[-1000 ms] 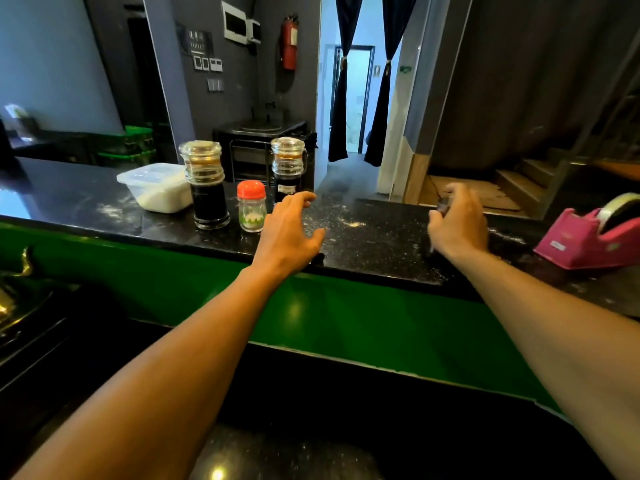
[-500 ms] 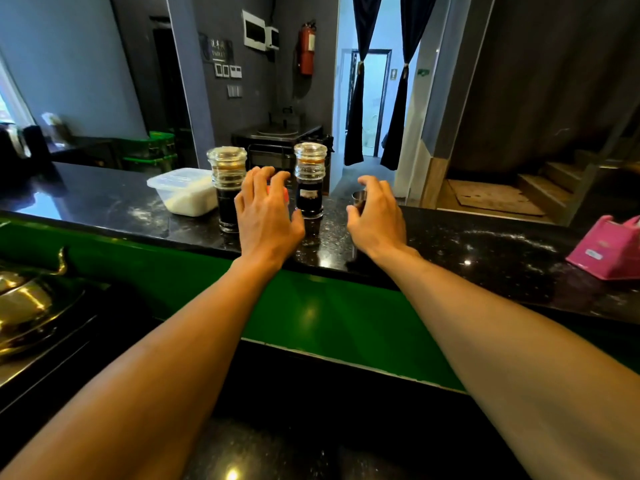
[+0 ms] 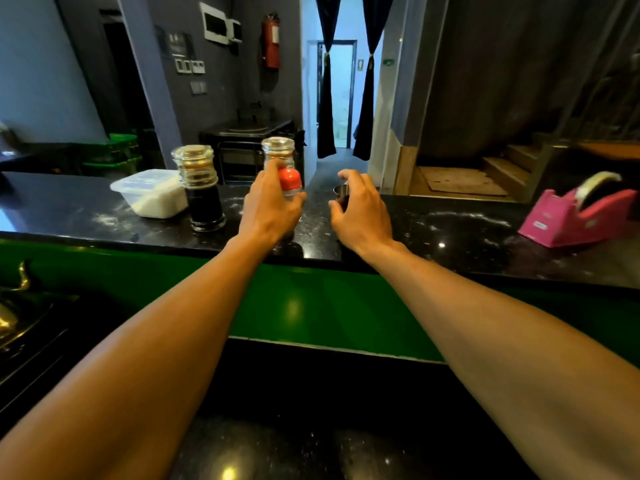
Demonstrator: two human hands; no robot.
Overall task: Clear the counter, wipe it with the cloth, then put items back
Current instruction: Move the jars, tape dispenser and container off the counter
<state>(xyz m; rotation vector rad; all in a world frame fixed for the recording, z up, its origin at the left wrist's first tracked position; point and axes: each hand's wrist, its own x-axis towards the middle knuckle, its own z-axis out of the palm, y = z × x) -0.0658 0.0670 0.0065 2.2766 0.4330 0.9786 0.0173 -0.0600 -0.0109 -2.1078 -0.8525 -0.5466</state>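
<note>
With the left grip [image 3: 270, 209] curled round the red-capped shaker [image 3: 290, 181] at mid-frame and the right grip [image 3: 362, 211] closed round the small metal cup [image 3: 341, 192] beside it, lift both straight up off the dusty counter [image 3: 450, 233], clear of the tall jar [image 3: 277, 151] behind

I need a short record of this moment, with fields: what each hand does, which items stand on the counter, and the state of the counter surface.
left hand: grips the red-capped bottle
right hand: fingers curled round the metal cup
standing on counter: dark-sauce jar, second jar behind the left hand, plastic container, pink tape dispenser
counter: black, with white powder streaks, not yet wiped
</note>
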